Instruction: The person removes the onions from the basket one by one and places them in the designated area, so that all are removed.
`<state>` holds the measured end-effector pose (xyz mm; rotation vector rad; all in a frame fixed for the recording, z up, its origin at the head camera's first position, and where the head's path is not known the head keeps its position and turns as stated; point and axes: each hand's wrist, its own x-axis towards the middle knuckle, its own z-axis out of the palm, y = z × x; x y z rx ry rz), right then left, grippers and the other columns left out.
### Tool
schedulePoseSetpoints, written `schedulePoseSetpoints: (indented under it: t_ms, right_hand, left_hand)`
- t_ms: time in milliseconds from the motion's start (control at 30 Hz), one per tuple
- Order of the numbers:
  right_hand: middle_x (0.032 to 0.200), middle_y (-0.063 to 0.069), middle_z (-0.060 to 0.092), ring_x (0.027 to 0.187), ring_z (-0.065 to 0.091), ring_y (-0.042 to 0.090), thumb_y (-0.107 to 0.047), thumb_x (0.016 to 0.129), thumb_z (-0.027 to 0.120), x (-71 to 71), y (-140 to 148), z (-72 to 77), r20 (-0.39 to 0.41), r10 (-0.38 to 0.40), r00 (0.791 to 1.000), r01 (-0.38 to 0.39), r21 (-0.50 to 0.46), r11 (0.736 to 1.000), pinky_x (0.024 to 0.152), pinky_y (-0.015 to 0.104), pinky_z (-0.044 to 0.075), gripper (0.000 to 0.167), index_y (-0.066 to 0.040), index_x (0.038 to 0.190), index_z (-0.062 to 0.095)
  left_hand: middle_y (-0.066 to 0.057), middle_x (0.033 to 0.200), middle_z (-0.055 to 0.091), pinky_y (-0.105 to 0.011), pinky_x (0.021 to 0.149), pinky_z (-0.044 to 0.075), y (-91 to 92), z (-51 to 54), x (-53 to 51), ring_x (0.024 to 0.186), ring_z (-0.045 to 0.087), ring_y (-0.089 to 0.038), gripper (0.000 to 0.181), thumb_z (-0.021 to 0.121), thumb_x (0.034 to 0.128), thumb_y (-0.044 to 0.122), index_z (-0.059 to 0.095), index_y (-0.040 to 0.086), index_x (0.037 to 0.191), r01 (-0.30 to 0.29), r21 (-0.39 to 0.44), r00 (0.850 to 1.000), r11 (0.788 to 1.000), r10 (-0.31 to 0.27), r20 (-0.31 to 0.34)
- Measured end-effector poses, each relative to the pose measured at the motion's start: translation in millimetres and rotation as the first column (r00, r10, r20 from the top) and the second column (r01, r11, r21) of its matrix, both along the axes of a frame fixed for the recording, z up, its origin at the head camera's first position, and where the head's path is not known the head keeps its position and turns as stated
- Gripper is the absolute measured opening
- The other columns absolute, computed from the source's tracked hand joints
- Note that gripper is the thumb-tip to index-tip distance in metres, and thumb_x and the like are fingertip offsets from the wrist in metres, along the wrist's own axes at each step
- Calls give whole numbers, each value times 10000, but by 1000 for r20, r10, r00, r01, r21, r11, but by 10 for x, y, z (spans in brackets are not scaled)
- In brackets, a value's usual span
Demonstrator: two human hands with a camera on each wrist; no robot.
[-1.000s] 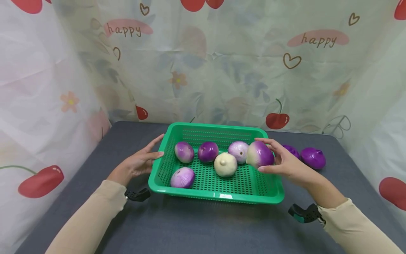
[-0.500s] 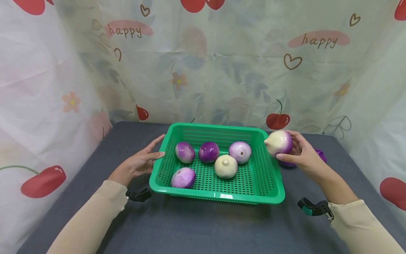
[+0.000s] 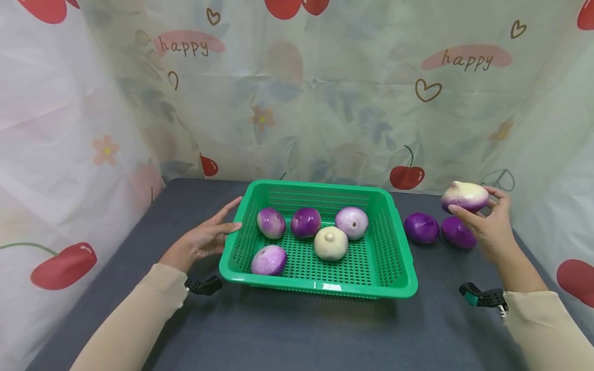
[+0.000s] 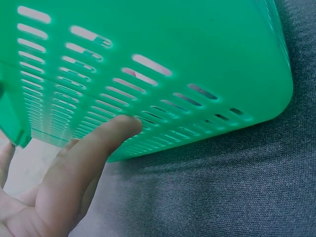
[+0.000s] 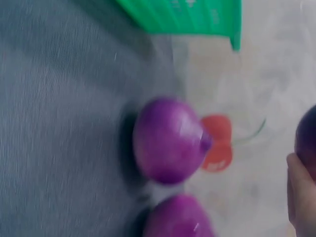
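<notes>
My right hand [image 3: 494, 221] grips a white-and-purple onion [image 3: 465, 196] by thumb and fingers, raised over the table's right side. Below and left of it, two dark purple onions [image 3: 421, 228] lie side by side on the table. At the right edge of the right wrist view, the held onion [image 5: 308, 140] is only partly visible. My left hand [image 3: 204, 237] rests against the left side of a green plastic basket [image 3: 325, 287], its fingers extended; in the left wrist view the thumb [image 4: 113, 136] touches the slotted wall. Inside the basket sit a white onion [image 3: 331, 243] and several purple ones [image 3: 306, 222].
Dark grey cloth covers the table [image 3: 297, 335]. A patterned curtain [image 3: 315, 103] hangs behind and on both sides. The basket's right rim stands close to the two purple onions.
My right hand has carried the white-and-purple onion out from over the basket's right end to the far right, turning it white side up. The left hand and basket have stayed put.
</notes>
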<state>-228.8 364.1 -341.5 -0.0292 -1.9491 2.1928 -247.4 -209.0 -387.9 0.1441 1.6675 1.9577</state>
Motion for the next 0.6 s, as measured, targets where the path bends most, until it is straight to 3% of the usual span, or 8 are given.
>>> schedulePoseSetpoints:
  t_ms: [200, 333, 467, 600]
  right_hand:
    - [1283, -56, 148, 1148, 422, 86, -31, 824, 727, -184, 427, -236, 24, -199, 980, 201, -122, 972, 742, 121, 532, 752, -292, 1263, 175]
    - [1321, -115, 148, 1233, 387, 109, -6, 840, 696, -192, 624, -302, 108, -224, 969, 244, -256, 935, 721, 171, 558, 763, -317, 1266, 145]
    - [1425, -144, 60, 1238, 355, 62, -38, 861, 685, -123, 750, -337, 208, -239, 948, 291, -275, 916, 704, 180, 563, 779, -349, 1267, 98]
    - [1511, -133, -59, 1276, 297, 50, -120, 862, 705, -63, 850, -377, 302, -265, 916, 332, -200, 922, 676, 164, 554, 820, -365, 1286, 47]
  left_hand:
    - [-251, 1531, 229, -568, 855, 526, -2, 2, -1, 1035, 672, -285, 736, 475, 1027, 139, 55, 485, 1522, 5, 5, 1000, 1000, -5, -1]
    - [-249, 1533, 229, -569, 855, 526, -5, 7, -2, 1039, 671, -287, 738, 484, 1025, 144, 59, 484, 1523, 2, 5, 1000, 1000, -2, 2]
    - [-245, 1529, 237, -569, 855, 526, -4, 6, -4, 1041, 669, -293, 739, 484, 1024, 138, 64, 486, 1522, 0, 12, 1000, 1000, 0, 11]
    - [-250, 1527, 240, -566, 857, 527, -3, 12, -1, 1046, 667, -297, 743, 495, 1020, 145, 66, 486, 1522, -1, 12, 1000, 1000, 1, 13]
